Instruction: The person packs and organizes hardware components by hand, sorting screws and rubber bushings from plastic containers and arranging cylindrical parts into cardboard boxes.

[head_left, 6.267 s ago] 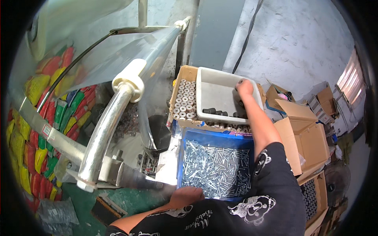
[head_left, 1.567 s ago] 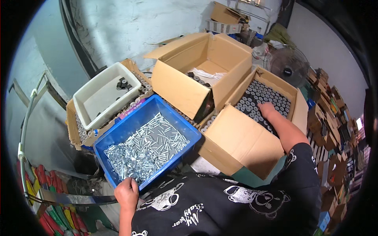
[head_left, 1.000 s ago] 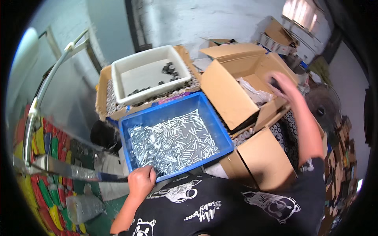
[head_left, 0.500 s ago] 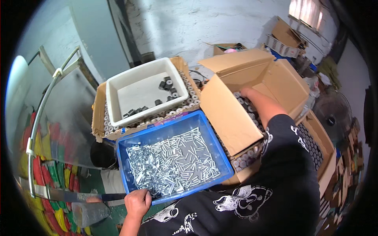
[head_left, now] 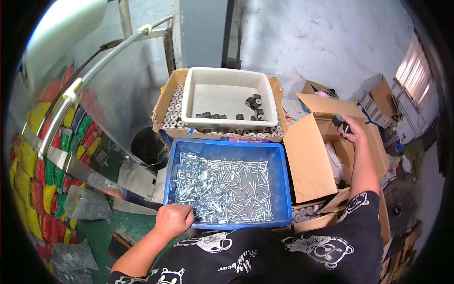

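My right hand (head_left: 355,133) is raised over the tall open cardboard box (head_left: 309,163), fingers closed round a few short black cylinders (head_left: 337,119) that stick out past the fingertips. My left hand (head_left: 174,219) is a closed fist at the near left corner of the blue tray (head_left: 285,189). Whatever it grips, if anything, is hidden. Many thin silvery metal pins (head_left: 203,189) lie loose in that tray. Behind it stands a white tray (head_left: 227,75) with several black cylinders (head_left: 255,102) toward its right and near sides.
The white tray rests on a cardboard box (head_left: 160,106) of grey-ended cylinders with centre holes. At the left, a metal rail (head_left: 111,57) curves past a clear sheet, with colourful sacks (head_left: 47,189) stacked beyond. A fan (head_left: 399,206) stands at the right. A black bucket (head_left: 147,147) sits left of the trays.
My right hand has come up out of the tall cardboard box with black cylinders in it. The view has turned right, and my left hand stays by the blue tray's corner.
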Tool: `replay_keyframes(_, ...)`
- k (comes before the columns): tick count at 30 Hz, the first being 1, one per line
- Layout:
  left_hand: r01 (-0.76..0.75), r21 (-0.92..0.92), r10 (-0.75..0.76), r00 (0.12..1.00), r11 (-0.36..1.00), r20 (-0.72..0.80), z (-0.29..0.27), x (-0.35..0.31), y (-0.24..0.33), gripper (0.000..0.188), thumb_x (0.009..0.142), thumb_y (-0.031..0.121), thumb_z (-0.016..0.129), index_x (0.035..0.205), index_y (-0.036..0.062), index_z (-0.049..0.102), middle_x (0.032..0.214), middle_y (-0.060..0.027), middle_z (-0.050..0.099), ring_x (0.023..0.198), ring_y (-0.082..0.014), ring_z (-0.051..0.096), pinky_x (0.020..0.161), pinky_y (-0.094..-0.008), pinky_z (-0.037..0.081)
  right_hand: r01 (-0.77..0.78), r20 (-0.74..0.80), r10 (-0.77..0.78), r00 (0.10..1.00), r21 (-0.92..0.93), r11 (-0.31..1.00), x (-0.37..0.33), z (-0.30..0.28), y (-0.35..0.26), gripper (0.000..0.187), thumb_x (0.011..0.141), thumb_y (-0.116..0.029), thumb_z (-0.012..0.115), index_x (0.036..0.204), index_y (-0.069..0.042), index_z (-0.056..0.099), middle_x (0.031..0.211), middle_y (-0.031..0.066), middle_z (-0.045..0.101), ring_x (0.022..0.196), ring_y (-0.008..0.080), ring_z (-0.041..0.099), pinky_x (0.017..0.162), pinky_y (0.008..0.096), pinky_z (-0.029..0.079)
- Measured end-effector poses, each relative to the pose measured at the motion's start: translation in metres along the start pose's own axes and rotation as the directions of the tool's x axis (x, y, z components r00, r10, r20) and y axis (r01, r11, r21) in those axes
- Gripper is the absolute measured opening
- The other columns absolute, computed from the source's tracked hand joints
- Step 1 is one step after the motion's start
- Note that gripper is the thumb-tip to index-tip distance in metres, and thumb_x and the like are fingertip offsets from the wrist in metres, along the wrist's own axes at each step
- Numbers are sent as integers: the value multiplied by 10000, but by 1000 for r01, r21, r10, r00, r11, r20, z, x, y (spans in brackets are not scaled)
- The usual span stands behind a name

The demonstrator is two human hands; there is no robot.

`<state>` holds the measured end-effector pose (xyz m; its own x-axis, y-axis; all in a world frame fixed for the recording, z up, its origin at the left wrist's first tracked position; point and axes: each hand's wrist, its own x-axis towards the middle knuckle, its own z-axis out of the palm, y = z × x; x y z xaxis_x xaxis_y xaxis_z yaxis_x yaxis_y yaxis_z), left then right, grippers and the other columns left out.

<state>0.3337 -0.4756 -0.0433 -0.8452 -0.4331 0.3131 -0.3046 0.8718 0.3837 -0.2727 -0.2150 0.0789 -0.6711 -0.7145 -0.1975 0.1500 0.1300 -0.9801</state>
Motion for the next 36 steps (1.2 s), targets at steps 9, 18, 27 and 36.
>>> replay_keyframes(9, -90, -16, 90, 996, 996, -30, 4, 1, -7, 180, 759, 157, 594, 607, 68, 557, 579, -122, 577, 567, -315, 601, 530, -438, 481, 275, 316, -441, 840, -949, -156, 122, 303, -6, 372, 818, -253, 609, 1163, -121, 655, 1058, 169, 679, 945, 264, 673, 786, 377, 537)
replay_keyframes(18, -23, -218, 22, 1000, 976, -8, 11, -10, -19, 190, 781, 154, 576, 632, 41, 542, 624, -135, 593, 609, -331, 610, 573, -458, 493, -130, 8, -360, 933, -924, -359, 182, 356, 61, 224, 863, -156, 539, 937, -104, 744, 1026, 132, 704, 961, 281, 687, 771, 409, 556)
replay_keyframes(27, -52, -250, 42, 998, 967, -42, 25, -21, -31, 201, 764, 187, 580, 634, 34, 577, 615, -146, 595, 608, -321, 627, 579, -436, 511, 760, 708, -343, 617, -649, 28, -9, 556, 20, 355, 828, -171, 655, 1171, -99, 598, 1085, 179, 626, 1012, 349, 620, 866, 433, 500)
replay_keyframes(36, -125, -202, 117, 992, 971, -49, 13, -16, -21, 191, 755, 163, 578, 629, 20, 581, 620, -173, 599, 621, -352, 623, 616, -448, 509, 908, 916, -87, 391, -400, -129, 97, 668, 211, 253, 827, -156, 614, 1045, -30, 644, 1003, 147, 654, 895, 280, 639, 807, 403, 507)
